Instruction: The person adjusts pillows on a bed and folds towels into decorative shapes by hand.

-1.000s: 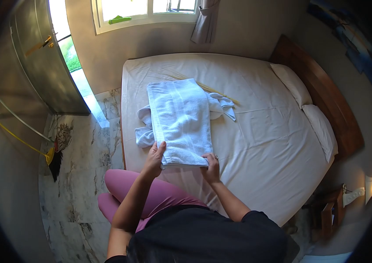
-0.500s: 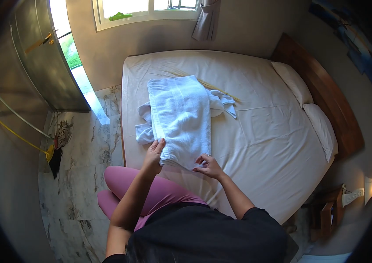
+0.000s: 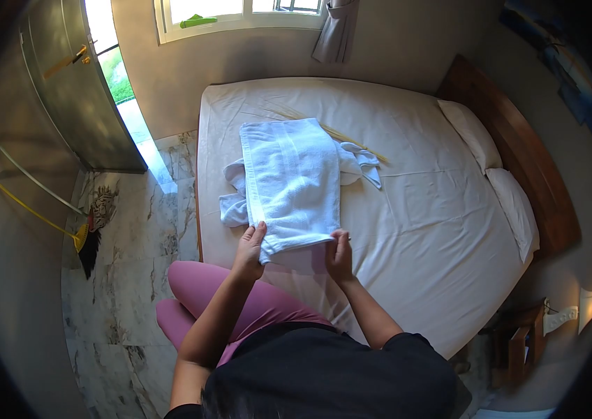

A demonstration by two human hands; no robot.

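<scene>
A white towel [image 3: 292, 181] lies partly folded on the bed, its near edge lifted between my two hands. My left hand [image 3: 248, 251] pinches the near left corner, thumb on top. At the near right corner my right hand [image 3: 339, 257] is closed on the towel's edge. Underneath lies more crumpled white cloth [image 3: 234, 199], showing at the left. A knotted-looking end of white cloth [image 3: 362, 162] sticks out on the right. Behind the towel several thin yellowish sticks [image 3: 357, 142] rest on the sheet.
The bed [image 3: 428, 244] has a pale sheet, two pillows [image 3: 469, 136] and a wooden headboard [image 3: 519, 146]. A broom [image 3: 85, 248] and a mop [image 3: 102, 208] lean at the left wall near a partly open door [image 3: 76, 84]. A small wooden cabinet [image 3: 519, 342] stands at the right.
My right hand has gone from a loose pinch at the near right corner to a closed hold, and that edge has risen. My left hand keeps its corner.
</scene>
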